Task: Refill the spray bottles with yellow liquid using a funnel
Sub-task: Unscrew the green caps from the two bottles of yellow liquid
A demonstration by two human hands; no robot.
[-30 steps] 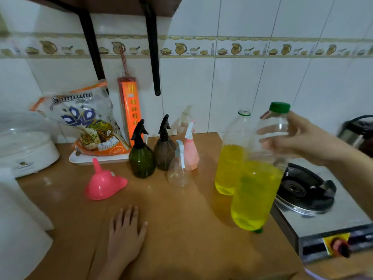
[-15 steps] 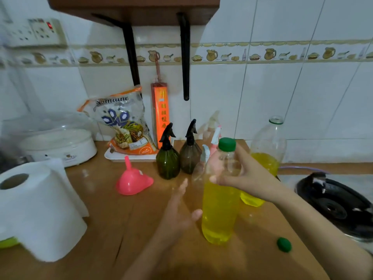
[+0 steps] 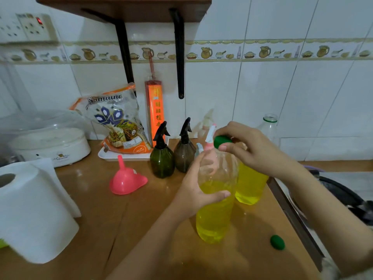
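Spray bottles stand in a cluster at the back of the wooden surface (image 3: 84,201), and everything else spreads out to either side of them. Farthest left, a white paper roll (image 3: 30,211) sits at the near edge, with a white lidded cooker (image 3: 50,144) behind it against the tiled wall. Next comes a printed snack bag (image 3: 115,122) leaning on a white tray (image 3: 107,155), and an orange incense packet (image 3: 155,112) standing upright beside it. The pink funnel (image 3: 127,178) lies mouth down on the surface, spout up, just left of the dark green spray bottle (image 3: 162,158). The brown spray bottle (image 3: 184,154) stands just beside that one, and a pink spray bottle (image 3: 210,138) and a clear one are partly hidden behind the hands. In the middle, the left hand (image 3: 193,190) grips the body of the front bottle of yellow liquid (image 3: 215,215), fingers curled round it with the thumb across its front; the bottle stands upright on the surface. The right hand (image 3: 248,148) comes in over the top, its fingers clamped on the green cap (image 3: 221,140) at the neck. A second bottle of yellow liquid (image 3: 250,186), uncapped, stands just behind and to the right. A loose green cap (image 3: 277,242) lies on the surface near the right edge, and a dark stove (image 3: 343,195) is partly visible beyond it.
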